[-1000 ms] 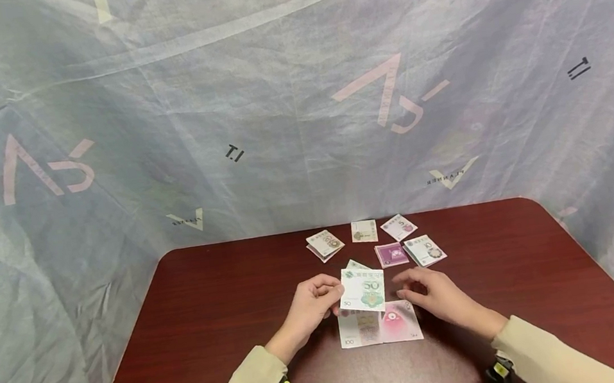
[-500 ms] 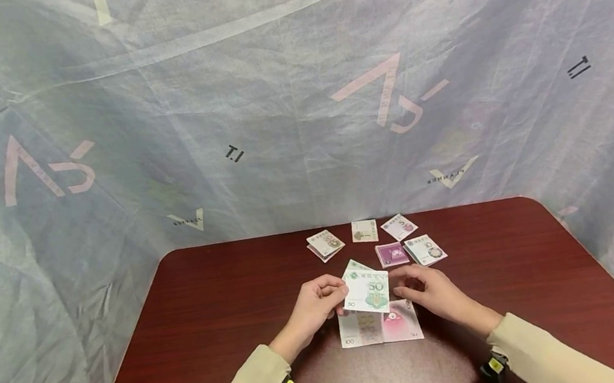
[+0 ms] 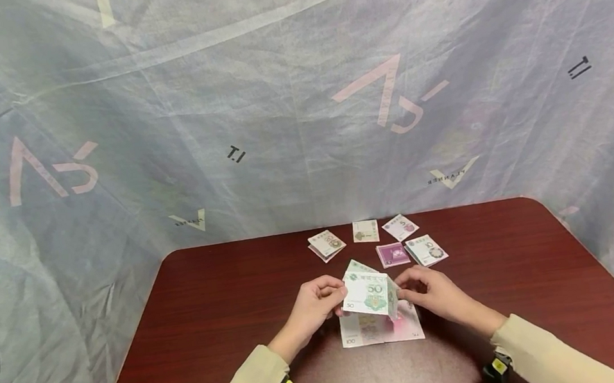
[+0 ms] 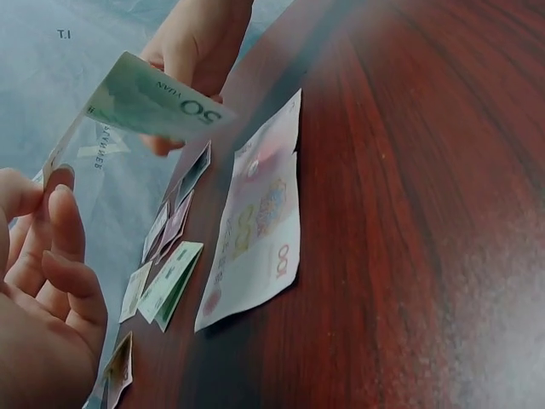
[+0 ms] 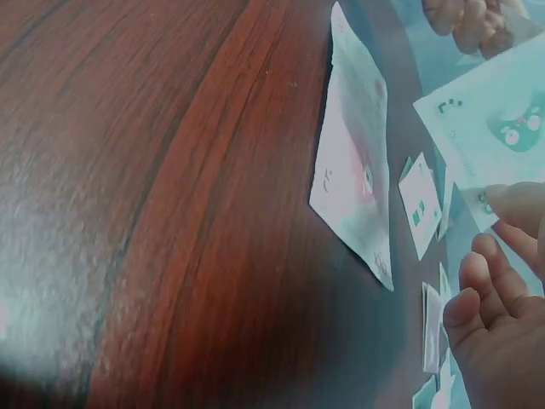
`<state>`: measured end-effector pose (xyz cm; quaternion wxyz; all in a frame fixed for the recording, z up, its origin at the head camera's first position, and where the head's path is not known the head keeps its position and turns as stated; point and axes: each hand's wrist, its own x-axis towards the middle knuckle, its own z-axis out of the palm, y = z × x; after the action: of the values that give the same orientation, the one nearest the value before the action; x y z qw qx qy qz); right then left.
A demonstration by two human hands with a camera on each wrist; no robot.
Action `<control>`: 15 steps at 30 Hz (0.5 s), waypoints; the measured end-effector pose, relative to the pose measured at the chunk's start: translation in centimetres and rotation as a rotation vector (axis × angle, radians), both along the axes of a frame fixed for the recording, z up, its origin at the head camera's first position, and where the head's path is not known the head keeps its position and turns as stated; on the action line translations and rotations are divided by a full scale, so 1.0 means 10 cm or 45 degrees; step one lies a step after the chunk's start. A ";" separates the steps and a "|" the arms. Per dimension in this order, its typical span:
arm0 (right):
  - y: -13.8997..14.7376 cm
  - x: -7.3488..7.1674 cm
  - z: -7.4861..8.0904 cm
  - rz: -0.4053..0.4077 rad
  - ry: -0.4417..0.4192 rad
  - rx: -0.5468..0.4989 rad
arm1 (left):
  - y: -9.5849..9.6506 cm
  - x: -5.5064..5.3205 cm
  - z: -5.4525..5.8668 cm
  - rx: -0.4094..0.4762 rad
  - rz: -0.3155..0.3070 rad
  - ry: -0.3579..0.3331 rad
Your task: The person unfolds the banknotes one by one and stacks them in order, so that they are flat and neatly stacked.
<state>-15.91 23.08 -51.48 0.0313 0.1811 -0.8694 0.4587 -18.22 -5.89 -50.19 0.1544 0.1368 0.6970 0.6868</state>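
Note:
A green-and-white 50 banknote [image 3: 366,294] is held above the table, bent along a fold so that its right part angles away. My left hand [image 3: 317,302] pinches its left edge between thumb and fingers. At the opposite edge, my right hand [image 3: 429,292] pinches the angled flap; the right wrist view shows the thumb on the note [image 5: 490,119], which bears a cartoon face. Below lies a pink 100 banknote [image 3: 361,334], spread out with a crease across its middle and partly covered in the head view. A folded green note [image 4: 170,285] rests on the table behind it.
Farther back are several folded notes: a brown-printed one [image 3: 327,244], a pale green one [image 3: 366,231], a 5 note [image 3: 400,228], a purple one [image 3: 393,254] and a 10 note [image 3: 427,250]. A grey cloth [image 3: 298,121] hangs behind the dark red table [image 3: 227,292].
The right hand has come in to the 50 note's right edge and taken hold of it. The note's folded right part has swung partly open; the left hand has shifted slightly right.

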 end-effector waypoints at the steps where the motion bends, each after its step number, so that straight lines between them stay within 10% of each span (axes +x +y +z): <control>1: 0.02 0.01 0.00 -0.010 -0.011 -0.001 | -0.01 -0.01 -0.01 -0.001 0.009 0.001; 15: 0.16 0.09 0.11 -0.037 -0.122 -0.178 | -0.05 0.01 -0.13 -0.039 0.171 0.080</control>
<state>-15.05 24.69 -50.38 0.0089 0.1438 -0.8383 0.5258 -18.14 -6.35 -51.45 0.0883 0.1088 0.7195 0.6802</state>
